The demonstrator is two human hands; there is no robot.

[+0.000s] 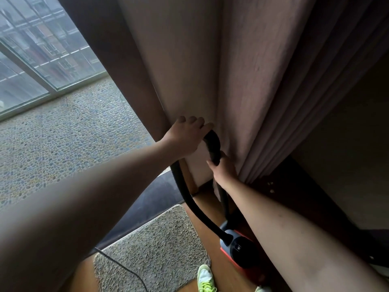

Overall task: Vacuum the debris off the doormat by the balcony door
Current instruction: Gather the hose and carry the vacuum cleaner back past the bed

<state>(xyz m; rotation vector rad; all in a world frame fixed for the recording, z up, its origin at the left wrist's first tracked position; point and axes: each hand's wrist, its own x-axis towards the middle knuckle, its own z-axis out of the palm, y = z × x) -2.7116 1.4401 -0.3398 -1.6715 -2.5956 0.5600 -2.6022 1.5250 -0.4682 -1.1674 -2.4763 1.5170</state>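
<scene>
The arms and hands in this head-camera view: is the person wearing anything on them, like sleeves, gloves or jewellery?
Nothing visible. Both forearms are bare as far as the frame shows, with no sleeve edge in view. The left hand and the right hand wear no gloves, and no watch, bracelet or ring shows on the visible sides.

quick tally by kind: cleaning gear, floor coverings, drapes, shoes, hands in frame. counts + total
Vacuum body: 1
Vacuum hose: 1
Power cord: 1
Doormat: 1
Curtain: 1
Shoes, one plain, another's edge: 2
Hands, left, right: 2
Total: 9
</scene>
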